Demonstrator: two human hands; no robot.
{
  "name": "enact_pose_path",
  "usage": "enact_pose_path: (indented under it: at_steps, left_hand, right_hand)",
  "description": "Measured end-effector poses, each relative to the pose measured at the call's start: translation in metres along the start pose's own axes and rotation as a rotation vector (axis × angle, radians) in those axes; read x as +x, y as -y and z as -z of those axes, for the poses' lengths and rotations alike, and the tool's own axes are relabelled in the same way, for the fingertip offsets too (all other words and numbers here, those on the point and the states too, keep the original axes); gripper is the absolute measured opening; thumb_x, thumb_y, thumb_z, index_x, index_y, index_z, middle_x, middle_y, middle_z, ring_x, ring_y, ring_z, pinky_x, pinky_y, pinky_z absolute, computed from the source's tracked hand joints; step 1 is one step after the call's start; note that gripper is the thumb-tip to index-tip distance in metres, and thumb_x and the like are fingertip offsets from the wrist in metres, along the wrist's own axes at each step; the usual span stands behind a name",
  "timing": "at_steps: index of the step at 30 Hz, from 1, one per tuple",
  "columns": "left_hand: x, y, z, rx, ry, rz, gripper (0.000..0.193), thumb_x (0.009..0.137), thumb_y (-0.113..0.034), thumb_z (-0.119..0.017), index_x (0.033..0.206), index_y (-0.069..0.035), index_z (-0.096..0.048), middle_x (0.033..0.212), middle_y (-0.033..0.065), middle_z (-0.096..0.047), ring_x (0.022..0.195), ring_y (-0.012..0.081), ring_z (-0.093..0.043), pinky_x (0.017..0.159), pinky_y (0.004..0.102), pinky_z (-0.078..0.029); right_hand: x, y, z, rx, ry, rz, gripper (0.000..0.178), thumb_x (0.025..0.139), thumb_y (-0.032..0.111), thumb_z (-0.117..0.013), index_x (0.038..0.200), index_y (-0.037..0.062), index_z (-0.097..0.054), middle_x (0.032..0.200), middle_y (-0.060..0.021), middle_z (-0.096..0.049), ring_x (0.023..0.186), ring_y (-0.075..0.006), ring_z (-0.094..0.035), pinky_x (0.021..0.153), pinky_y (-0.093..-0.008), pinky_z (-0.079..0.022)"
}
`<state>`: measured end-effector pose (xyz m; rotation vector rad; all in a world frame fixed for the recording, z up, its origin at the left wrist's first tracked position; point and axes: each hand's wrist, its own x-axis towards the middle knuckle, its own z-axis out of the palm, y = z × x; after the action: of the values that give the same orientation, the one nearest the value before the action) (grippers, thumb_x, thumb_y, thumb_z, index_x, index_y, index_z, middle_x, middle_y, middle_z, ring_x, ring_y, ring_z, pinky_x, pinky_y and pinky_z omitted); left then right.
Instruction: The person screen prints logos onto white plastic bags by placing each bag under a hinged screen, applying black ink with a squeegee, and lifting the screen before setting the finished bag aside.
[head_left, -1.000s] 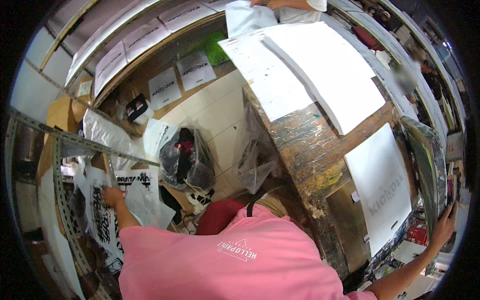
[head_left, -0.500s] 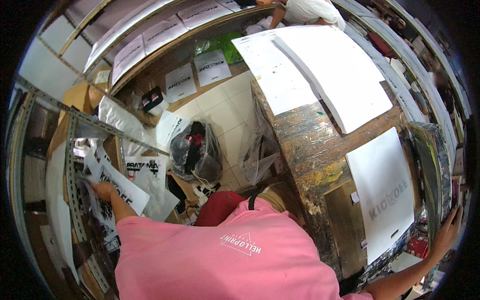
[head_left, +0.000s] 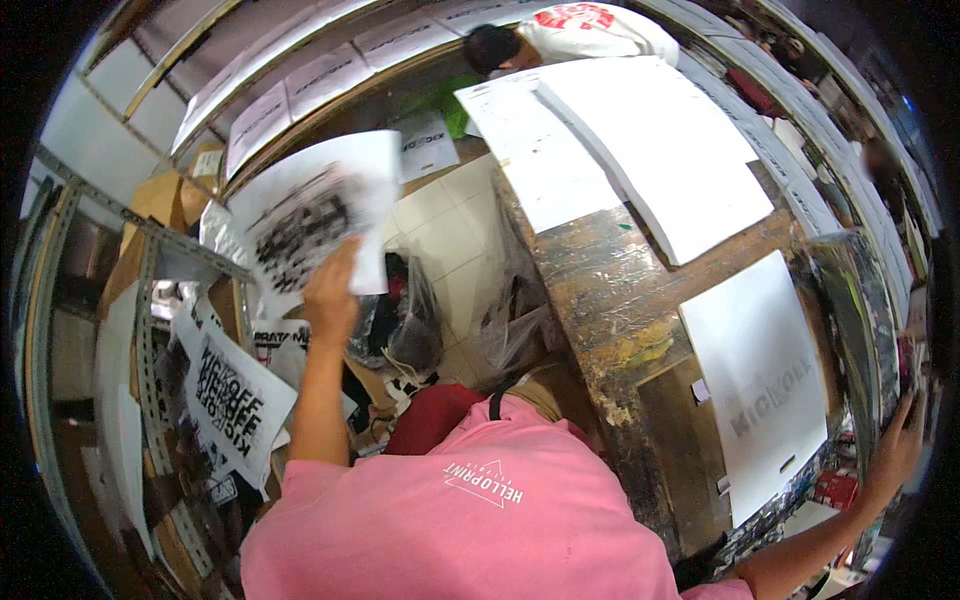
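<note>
Printed sheet [head_left: 305, 215], white with black lettering, blurred, up at 10 o'clock, pinched at its lower edge by the left hand [head_left: 328, 295] with the arm raised. Right hand [head_left: 893, 450] far out at 4 o'clock on the edge of a framed screen [head_left: 855, 320]; cannot tell how firmly it grips. Hands well apart. Worn paint-stained table [head_left: 610, 310] runs through centre, white sheets [head_left: 650, 140] on it at 1 o'clock, one faintly printed sheet [head_left: 765, 385] at 3 o'clock. Metal rack [head_left: 145, 330] at 9 o'clock hung with more prints [head_left: 235, 405]. Pale tile floor [head_left: 455, 225], dark bags [head_left: 400, 320] at centre. Another person [head_left: 570, 35] at 12 o'clock.
</note>
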<state>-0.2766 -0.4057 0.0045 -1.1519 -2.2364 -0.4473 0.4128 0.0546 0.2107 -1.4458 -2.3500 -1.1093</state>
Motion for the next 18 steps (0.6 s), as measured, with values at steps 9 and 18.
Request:
enact_pose_path:
  at_steps: [9, 18]
  left_hand:
    - [0.148, -0.260, 0.017, -0.588, 0.094, -0.833, 0.047, 0.087, -0.006, -0.059, 0.133, -0.009, -0.064, 0.116, 0.0139, -0.072, 0.093, 0.0285, -0.073, 0.078, 0.0365, -0.060]
    - [0.049, -0.411, -0.042, -0.825, 0.107, -1.765, 0.045, 0.090, -0.022, -0.057, 0.134, -0.015, -0.061, 0.133, 0.0082, -0.062, 0.116, 0.0264, -0.062, 0.118, 0.0527, -0.038]
  right_hand:
    - [0.012, 0.076, 0.079, 0.277, -0.071, -0.366, 0.054, 0.105, 0.041, -0.053, 0.134, -0.0043, -0.062, 0.133, -0.0284, -0.063, 0.125, -0.0422, -0.059, 0.109, -0.0444, -0.043]
    - [0.025, 0.090, 0.086, 0.427, -0.242, -0.284, 0.045, 0.094, 0.045, -0.061, 0.092, 0.0011, -0.066, 0.091, -0.0233, -0.070, 0.083, -0.0433, -0.068, 0.080, -0.0524, -0.051]
